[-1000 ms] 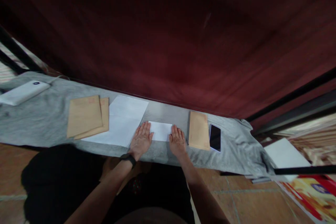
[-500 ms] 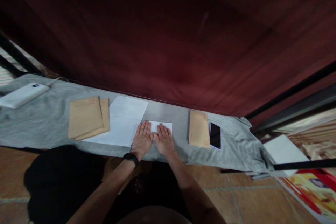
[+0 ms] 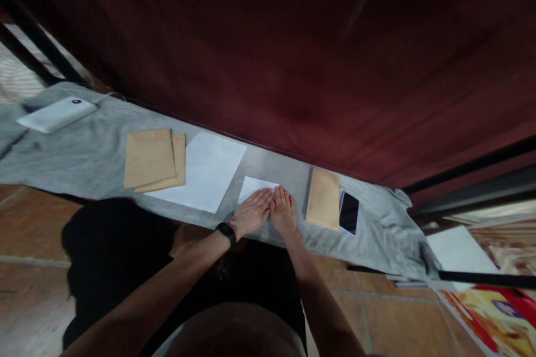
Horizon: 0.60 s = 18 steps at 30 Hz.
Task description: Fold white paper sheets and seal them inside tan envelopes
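A small white folded paper (image 3: 250, 185) lies on the grey cloth in front of me. My left hand (image 3: 251, 212) rests flat on it with fingers stretched out, a black band on the wrist. Beside it my right hand (image 3: 283, 213) presses flat on the paper's right end, fingers straight. The two hands almost touch at the thumbs, and they hide the paper's lower and right parts. Left of my hands lies a larger white sheet (image 3: 209, 170), partly under brown envelopes (image 3: 149, 159). To the right is a stack of brown envelopes (image 3: 323, 199).
A phone (image 3: 349, 213) lies right of the envelope stack. A white device (image 3: 58, 114) with a cable sits at the far left. The narrow grey cloth surface (image 3: 268, 162) ends at a dark red curtain (image 3: 268, 78). Black frame bars (image 3: 473, 164) stand at the right.
Both hands have slid right over the small paper, uncovering its left part. The camera view has tilted and shifted a little. The envelopes and phone appear unmoved on the cloth.
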Each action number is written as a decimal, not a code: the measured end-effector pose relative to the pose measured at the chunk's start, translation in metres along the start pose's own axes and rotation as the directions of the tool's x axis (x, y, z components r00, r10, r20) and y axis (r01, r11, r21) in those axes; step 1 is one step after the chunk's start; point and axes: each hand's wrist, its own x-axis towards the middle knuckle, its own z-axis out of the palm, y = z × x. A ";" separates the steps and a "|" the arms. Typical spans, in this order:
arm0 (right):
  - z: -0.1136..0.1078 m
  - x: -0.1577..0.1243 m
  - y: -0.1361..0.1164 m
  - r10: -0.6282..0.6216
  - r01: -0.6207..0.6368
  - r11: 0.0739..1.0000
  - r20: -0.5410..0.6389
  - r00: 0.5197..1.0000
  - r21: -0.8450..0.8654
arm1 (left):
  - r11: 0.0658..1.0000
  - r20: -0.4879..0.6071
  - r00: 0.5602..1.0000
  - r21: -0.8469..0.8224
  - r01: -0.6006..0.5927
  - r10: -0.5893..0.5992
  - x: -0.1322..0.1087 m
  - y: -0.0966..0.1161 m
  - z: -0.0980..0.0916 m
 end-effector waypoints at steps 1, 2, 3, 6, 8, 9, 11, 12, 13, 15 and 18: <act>0.000 0.000 0.000 -0.008 0.008 1.000 0.012 1.000 -0.002 | 1.000 0.016 1.000 -0.018 -0.008 0.008 -0.001 0.002 0.003; -0.001 0.000 0.001 -0.014 0.014 1.000 0.023 1.000 -0.003 | 0.999 0.027 1.000 -0.032 -0.006 0.007 -0.002 0.003 0.005; -0.001 0.000 0.001 -0.015 0.015 1.000 0.028 0.999 -0.004 | 0.999 0.031 1.000 -0.042 0.000 0.001 -0.004 0.003 0.006; -0.001 -0.001 0.003 -0.014 0.014 1.000 0.019 1.000 -0.006 | 0.998 0.032 0.999 -0.057 0.001 0.001 -0.010 -0.003 0.005; -0.001 -0.001 0.003 -0.016 0.016 1.000 -0.004 1.000 -0.006 | 0.999 0.029 1.000 -0.054 0.001 0.001 -0.015 -0.008 0.002; -0.001 -0.001 0.003 -0.016 0.015 1.000 -0.018 1.000 -0.005 | 0.999 0.026 1.000 -0.051 0.006 -0.004 -0.017 -0.011 0.001; -0.001 -0.002 0.003 -0.009 0.009 1.000 -0.049 0.999 0.002 | 0.999 0.018 1.000 -0.043 0.023 -0.022 -0.022 -0.016 -0.001; -0.001 -0.002 0.003 -0.003 0.004 1.000 -0.066 0.998 0.007 | 0.999 0.013 0.999 -0.039 0.033 -0.032 -0.025 -0.018 -0.001; -0.001 -0.003 0.004 0.001 0.000 1.000 -0.081 0.997 0.012 | 0.998 0.008 0.999 -0.035 0.044 -0.043 -0.027 -0.020 -0.001; -0.002 -0.005 0.005 0.013 -0.010 1.000 -0.106 0.994 0.026 | 0.998 0.000 0.998 -0.028 0.062 -0.062 -0.032 -0.023 0.000; -0.008 -0.005 0.006 0.103 -0.098 0.994 -0.113 0.988 0.056 | 0.997 -0.009 0.997 -0.017 0.081 -0.081 -0.036 -0.026 0.000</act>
